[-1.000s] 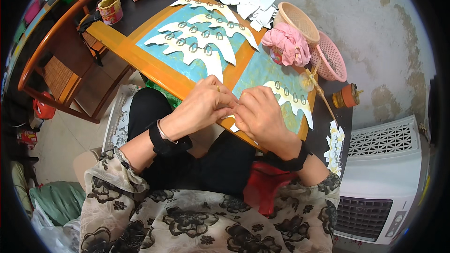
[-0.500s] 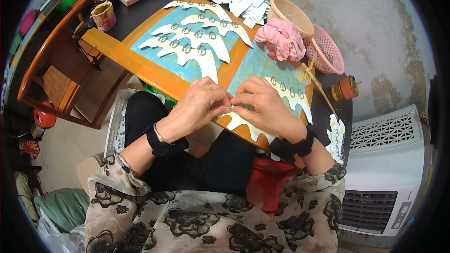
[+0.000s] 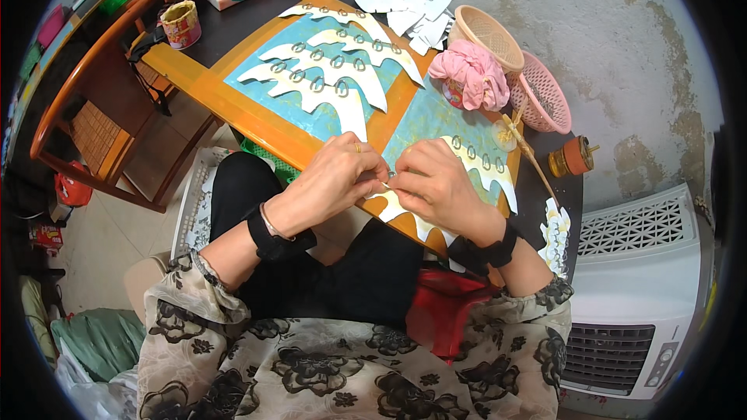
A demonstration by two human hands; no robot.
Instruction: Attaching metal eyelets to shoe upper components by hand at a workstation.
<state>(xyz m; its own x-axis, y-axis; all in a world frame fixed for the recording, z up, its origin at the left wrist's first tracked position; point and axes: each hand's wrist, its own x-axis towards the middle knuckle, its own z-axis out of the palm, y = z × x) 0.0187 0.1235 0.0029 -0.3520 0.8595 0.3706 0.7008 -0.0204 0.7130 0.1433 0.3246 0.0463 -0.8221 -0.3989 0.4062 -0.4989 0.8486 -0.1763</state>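
My left hand and my right hand meet over the near edge of the wooden board, fingertips pinched close together. Between them is a small pale piece, mostly covered by the fingers, so its kind does not show. Just under my right hand lies a cream-white scalloped strip, partly hidden by the wrist. To the right, another scalloped strip carries a row of small metal rings. Several more ringed strips lie farther off on the blue panel of the board.
A heap of white cut pieces lies at the back, near a beige basket, a pink basket and a pink cloth. A stick and a small jar sit right. A wooden chair stands left.
The fingertips have shifted slightly around the small pale piece, both hands staying close together. The whole view has moved a little; the strips on the board lie as before.
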